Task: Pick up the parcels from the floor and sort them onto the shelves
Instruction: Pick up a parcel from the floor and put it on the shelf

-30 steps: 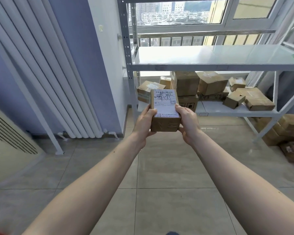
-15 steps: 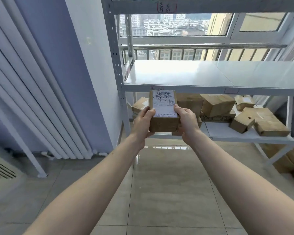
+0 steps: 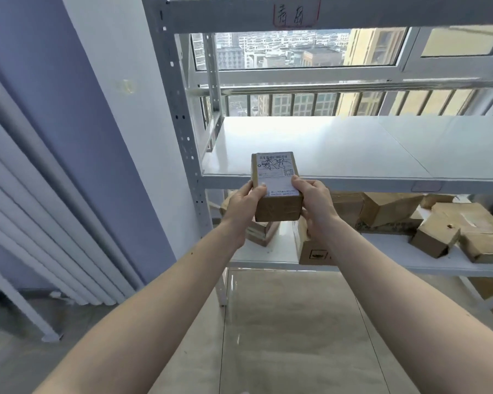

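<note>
My left hand (image 3: 244, 204) and right hand (image 3: 315, 201) clasp a small parcel (image 3: 276, 187) by its sides, fingers curled around it, its far end at the middle shelf's (image 3: 353, 149) front edge. That shelf lies bare beyond; the lower shelf (image 3: 271, 251) holds crowded boxes (image 3: 436, 223).

Single head-worn wide-angle view, looking forward and slightly down along both outstretched forearms, straight at a grey metal shelf unit (image 3: 182, 132) in front of a window (image 3: 302, 49). Close to the unit: middle shelf (image 3: 339, 149) fills the centre of frame, upper beam with a handwritten label (image 3: 295, 12) cut by the top edge, lower shelf (image 3: 268, 251) and tiled floor (image 3: 282, 336) towards the bottom, radiator (image 3: 40, 217) and purple wall (image 3: 54, 81) at far left. Edges bowed by lens distortion; no second view to compare.
</note>
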The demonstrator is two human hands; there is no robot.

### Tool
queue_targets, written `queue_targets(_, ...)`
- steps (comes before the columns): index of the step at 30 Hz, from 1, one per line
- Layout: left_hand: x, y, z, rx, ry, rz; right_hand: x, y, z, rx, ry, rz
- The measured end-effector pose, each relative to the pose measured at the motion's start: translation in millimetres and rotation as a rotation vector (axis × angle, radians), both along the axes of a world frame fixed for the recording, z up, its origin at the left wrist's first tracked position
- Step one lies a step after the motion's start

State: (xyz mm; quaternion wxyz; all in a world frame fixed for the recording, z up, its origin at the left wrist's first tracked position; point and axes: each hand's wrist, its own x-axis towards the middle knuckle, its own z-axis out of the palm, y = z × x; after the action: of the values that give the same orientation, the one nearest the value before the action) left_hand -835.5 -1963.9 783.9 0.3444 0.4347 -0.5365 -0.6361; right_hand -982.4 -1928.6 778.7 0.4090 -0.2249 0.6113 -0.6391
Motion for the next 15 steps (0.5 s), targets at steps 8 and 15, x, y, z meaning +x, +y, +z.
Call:
queue_targets(8,-28.8,-104.0,-4.0,-0.001,0.009,-0.037,-24.5,-90.0,-6.2,0.017,0.007,-0.043)
queue_targets(15,-58.6,-167.4,-7.5,0.024,0.011,-0.017,-52.1,-156.0,-15.1,0.029,0.003,-0.025)
